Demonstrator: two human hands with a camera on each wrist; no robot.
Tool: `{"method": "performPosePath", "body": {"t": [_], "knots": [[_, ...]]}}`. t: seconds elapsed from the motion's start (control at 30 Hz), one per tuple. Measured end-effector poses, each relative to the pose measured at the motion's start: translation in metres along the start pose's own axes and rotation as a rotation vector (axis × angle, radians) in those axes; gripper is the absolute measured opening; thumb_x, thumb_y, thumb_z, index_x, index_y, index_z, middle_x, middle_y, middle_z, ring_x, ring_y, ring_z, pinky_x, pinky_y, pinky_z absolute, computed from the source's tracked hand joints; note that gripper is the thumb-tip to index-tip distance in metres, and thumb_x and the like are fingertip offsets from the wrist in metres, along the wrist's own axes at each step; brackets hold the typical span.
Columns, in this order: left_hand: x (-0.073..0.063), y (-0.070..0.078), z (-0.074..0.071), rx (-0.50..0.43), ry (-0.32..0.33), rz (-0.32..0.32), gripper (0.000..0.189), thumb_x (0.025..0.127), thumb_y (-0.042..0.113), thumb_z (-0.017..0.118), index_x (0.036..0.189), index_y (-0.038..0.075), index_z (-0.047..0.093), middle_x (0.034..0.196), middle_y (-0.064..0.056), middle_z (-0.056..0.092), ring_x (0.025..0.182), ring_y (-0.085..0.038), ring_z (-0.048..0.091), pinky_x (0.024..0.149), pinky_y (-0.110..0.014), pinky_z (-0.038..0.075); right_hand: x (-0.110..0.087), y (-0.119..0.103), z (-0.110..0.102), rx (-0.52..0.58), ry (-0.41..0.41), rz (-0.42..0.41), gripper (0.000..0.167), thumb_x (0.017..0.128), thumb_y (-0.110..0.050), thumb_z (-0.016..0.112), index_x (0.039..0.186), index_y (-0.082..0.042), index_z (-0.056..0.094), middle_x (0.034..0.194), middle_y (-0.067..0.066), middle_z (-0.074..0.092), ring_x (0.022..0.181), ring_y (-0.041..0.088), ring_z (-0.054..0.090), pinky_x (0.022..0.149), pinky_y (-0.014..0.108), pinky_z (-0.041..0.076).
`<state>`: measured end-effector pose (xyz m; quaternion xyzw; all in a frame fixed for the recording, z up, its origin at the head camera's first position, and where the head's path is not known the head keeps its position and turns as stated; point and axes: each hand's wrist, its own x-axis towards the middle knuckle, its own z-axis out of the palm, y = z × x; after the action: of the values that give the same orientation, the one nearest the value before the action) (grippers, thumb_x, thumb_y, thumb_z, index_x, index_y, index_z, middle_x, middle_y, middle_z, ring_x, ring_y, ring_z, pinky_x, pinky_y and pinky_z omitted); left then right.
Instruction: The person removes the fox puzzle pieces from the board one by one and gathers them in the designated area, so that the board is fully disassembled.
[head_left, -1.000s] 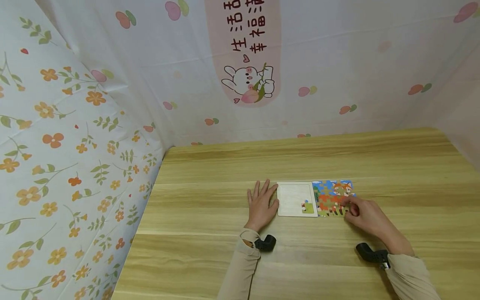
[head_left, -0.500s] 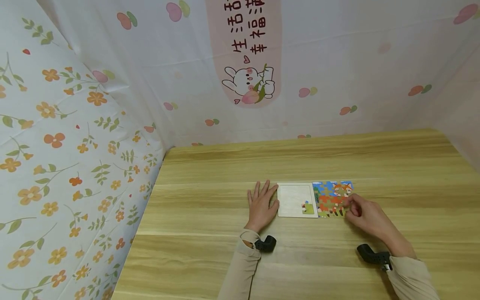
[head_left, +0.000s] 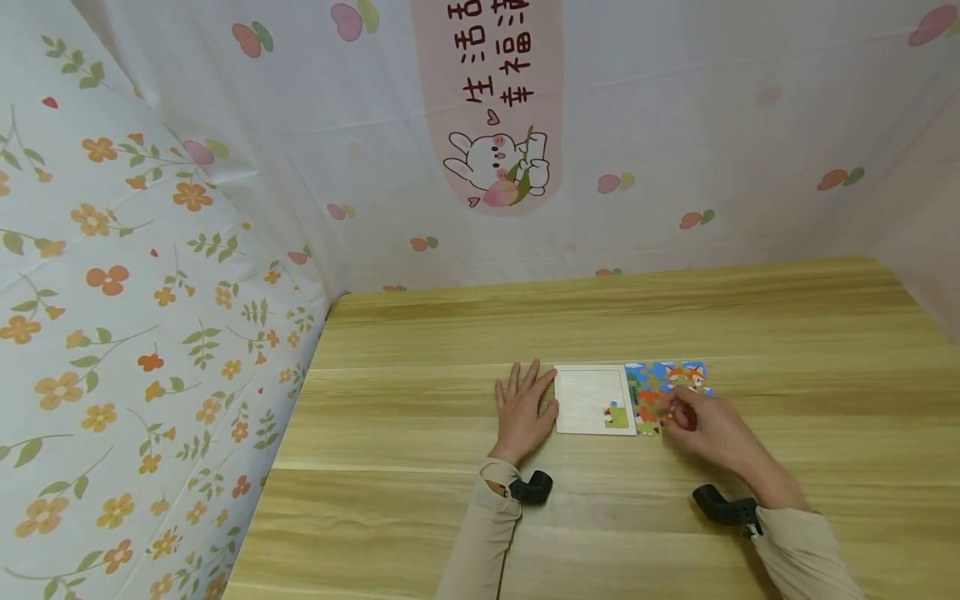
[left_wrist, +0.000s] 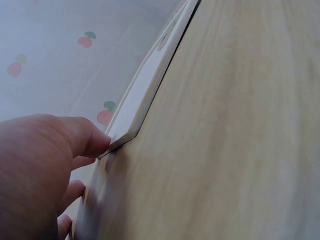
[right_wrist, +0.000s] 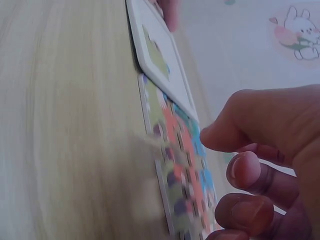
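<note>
A shallow wooden puzzle tray (head_left: 588, 392) lies on the table, a green puzzle section (head_left: 616, 416) in its lower right corner. My left hand (head_left: 521, 419) rests spread at the tray's left edge, thumb and index finger touching it. Against the tray's right side is a fox jigsaw (head_left: 648, 390) of several pieces, with gaps between some. My right hand (head_left: 712, 429) is over its lower part, thumb and index finger bent together. In the right wrist view, a blurred pale puzzle piece (right_wrist: 155, 143) shows by the fingertips, apparently pinched; the hand hides the jigsaw's lower right part.
The wood-grain table (head_left: 420, 417) extends around the tray and jigsaw. A patterned cloth wall (head_left: 645, 108) stands behind the table, and a flowered cloth (head_left: 142, 333) hangs along its left side. Each wrist wears a black camera mount (head_left: 531, 487).
My right hand has shifted left from the jigsaw's right edge to over its lower middle. The left hand, the tray and the green section stay where they were.
</note>
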<state>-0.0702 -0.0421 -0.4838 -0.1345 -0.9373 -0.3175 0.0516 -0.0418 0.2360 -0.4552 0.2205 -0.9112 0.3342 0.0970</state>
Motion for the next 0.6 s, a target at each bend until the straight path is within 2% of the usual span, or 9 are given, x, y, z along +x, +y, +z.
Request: {"method": "performPosePath", "body": {"t": [0.13,0.27,0.47,0.6], "knots": [[0.001,0.000,-0.001,0.005,-0.008,-0.006,0.045,0.089,0.022,0.054,0.133,0.018,0.053,0.146,-0.006,0.036,0.139,-0.031,0.016,0.105,-0.061,0.005,0.005,-0.006,0.004,0.016,-0.052,0.027,0.018,0.070,0.004,0.067,0.085,-0.006,0.060,0.065,-0.012,0.045,0.057,-0.001,0.036,0.048,0.019,0.032],[0.001,0.000,-0.001,0.005,-0.006,-0.005,0.044,0.089,0.022,0.054,0.133,0.018,0.053,0.146,-0.006,0.036,0.138,-0.031,0.017,0.105,-0.061,0.005,0.009,-0.009,0.008,0.033,-0.086,0.019,0.018,0.070,0.005,0.067,0.081,-0.008,0.060,0.063,-0.010,0.041,0.057,0.000,0.037,0.050,0.019,0.032],[0.002,-0.001,0.000,0.008,-0.010,-0.007,0.044,0.089,0.022,0.054,0.133,0.018,0.053,0.146,-0.006,0.036,0.139,-0.031,0.016,0.106,-0.060,0.005,0.013,-0.013,0.015,0.079,-0.094,-0.010,0.023,0.068,0.006,0.070,0.082,-0.008,0.059,0.067,-0.008,0.047,0.056,0.003,0.040,0.049,0.020,0.035],[0.002,-0.002,0.000,0.020,-0.011,-0.006,0.044,0.089,0.023,0.054,0.134,0.018,0.053,0.146,-0.006,0.036,0.139,-0.031,0.016,0.106,-0.060,0.005,0.015,-0.016,0.018,0.047,-0.103,-0.006,0.022,0.069,0.000,0.072,0.086,-0.008,0.061,0.076,-0.005,0.054,0.060,0.005,0.042,0.051,0.022,0.037]]}}
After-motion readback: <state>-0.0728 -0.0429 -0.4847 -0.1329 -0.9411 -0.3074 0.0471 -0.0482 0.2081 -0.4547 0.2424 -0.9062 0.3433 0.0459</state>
